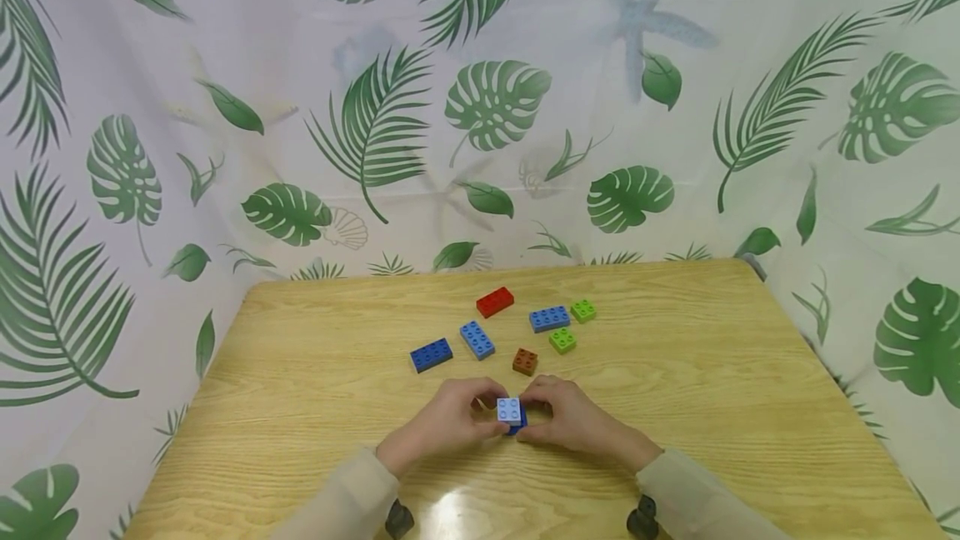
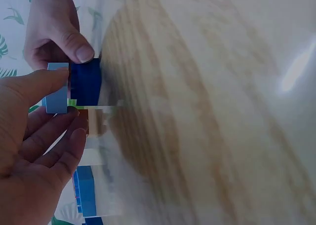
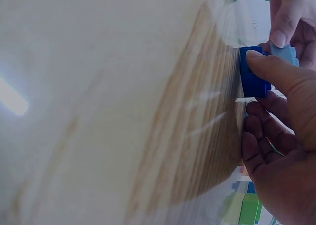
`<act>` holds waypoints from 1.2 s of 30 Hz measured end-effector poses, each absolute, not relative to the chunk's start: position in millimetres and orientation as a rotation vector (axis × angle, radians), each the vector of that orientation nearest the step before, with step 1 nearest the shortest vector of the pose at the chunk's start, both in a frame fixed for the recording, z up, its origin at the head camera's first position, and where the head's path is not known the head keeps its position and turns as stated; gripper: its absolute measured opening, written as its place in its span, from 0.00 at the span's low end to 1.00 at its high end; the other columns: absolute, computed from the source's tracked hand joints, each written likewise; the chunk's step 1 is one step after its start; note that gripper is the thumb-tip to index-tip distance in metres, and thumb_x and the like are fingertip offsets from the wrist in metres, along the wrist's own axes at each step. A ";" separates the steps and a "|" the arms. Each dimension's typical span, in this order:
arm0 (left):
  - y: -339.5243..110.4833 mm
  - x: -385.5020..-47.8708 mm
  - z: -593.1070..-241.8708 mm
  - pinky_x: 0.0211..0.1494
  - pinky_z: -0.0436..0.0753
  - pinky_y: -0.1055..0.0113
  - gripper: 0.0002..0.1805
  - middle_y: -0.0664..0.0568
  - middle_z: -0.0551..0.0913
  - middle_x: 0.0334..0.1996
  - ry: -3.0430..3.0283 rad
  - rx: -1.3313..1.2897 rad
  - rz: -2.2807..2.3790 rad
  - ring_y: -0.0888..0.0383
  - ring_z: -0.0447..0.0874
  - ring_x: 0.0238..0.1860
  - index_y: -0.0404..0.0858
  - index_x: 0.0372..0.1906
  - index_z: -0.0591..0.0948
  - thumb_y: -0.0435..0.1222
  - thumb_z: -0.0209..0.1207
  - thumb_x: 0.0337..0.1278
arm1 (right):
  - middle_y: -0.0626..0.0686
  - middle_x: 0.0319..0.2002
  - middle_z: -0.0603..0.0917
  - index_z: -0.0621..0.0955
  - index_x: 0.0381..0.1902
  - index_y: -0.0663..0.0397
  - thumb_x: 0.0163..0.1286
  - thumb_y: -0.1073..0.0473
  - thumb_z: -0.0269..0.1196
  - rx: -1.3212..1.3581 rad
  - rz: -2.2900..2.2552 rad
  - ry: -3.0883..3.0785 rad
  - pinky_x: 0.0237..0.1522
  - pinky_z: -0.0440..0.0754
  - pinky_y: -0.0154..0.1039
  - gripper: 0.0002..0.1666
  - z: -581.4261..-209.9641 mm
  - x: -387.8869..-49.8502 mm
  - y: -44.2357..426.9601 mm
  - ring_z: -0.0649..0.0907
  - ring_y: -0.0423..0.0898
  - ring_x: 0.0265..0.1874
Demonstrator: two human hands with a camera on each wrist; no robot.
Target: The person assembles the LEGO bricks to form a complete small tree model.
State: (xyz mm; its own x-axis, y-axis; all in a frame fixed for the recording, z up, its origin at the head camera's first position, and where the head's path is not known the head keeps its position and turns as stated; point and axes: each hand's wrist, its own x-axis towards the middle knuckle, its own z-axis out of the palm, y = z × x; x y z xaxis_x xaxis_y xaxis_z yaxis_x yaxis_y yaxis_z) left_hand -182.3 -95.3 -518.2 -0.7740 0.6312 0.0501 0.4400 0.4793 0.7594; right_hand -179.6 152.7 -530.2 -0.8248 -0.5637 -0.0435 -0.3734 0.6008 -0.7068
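Observation:
A light blue brick (image 1: pixel 508 411) with four studs is pinched between the thumb and fingers of the left hand (image 1: pixel 453 419). Directly under it stands a dark blue brick (image 2: pixel 86 83) on the table, gripped by the right hand (image 1: pixel 577 419). In the left wrist view the left hand (image 2: pixel 39 131) has its thumb on the light blue brick's side. The right wrist view shows the right hand (image 3: pixel 291 111) with its thumb on the dark blue brick (image 3: pixel 253 82); whether the two bricks are joined I cannot tell.
Beyond the hands on the wooden table (image 1: pixel 315 382) lie a brown brick (image 1: pixel 525 361), a dark blue brick (image 1: pixel 431 355), two mid-blue bricks (image 1: pixel 477 340), a red brick (image 1: pixel 495 302) and two green bricks (image 1: pixel 562 340). A leaf-patterned cloth (image 1: pixel 405 232) hangs behind.

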 end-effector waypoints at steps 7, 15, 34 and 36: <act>-92.2 -179.7 -522.4 0.50 0.84 0.72 0.18 0.55 0.89 0.47 2.482 0.913 1.168 0.60 0.86 0.49 0.43 0.55 0.85 0.37 0.73 0.63 | 0.41 0.48 0.86 0.88 0.53 0.48 0.65 0.47 0.77 -0.764 -1.046 2.567 0.56 0.81 0.41 0.21 -530.6 -179.6 153.2 0.81 0.40 0.50; -87.6 -180.4 -524.4 0.50 0.84 0.72 0.16 0.55 0.88 0.46 2.499 0.937 1.139 0.62 0.86 0.47 0.43 0.55 0.85 0.37 0.73 0.64 | 0.42 0.49 0.87 0.88 0.53 0.49 0.65 0.47 0.77 -0.786 -1.047 2.591 0.56 0.81 0.40 0.22 -530.3 -177.1 153.3 0.82 0.40 0.50; -80.7 -179.3 -517.2 0.47 0.82 0.75 0.11 0.54 0.88 0.43 2.536 1.020 1.020 0.62 0.86 0.43 0.41 0.48 0.83 0.35 0.72 0.64 | 0.45 0.51 0.90 0.88 0.56 0.51 0.69 0.51 0.74 -0.779 -1.085 2.569 0.55 0.85 0.40 0.21 -528.3 -175.2 157.5 0.87 0.44 0.52; -80.1 -178.7 -517.3 0.46 0.81 0.77 0.11 0.55 0.88 0.42 2.532 1.020 1.013 0.62 0.86 0.43 0.41 0.48 0.83 0.35 0.71 0.65 | 0.45 0.50 0.91 0.88 0.56 0.51 0.68 0.51 0.74 -0.783 -1.075 2.580 0.55 0.85 0.40 0.21 -528.2 -174.6 156.8 0.87 0.44 0.52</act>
State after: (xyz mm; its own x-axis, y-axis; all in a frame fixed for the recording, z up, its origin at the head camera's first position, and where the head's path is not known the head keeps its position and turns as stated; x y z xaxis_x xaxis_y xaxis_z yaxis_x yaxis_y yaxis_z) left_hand -178.7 -80.1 -517.3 -0.7313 0.6808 0.0424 0.5221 0.5187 0.6771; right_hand -174.6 156.8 -528.2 -0.8281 -0.5604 -0.0134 -0.3851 0.5860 -0.7130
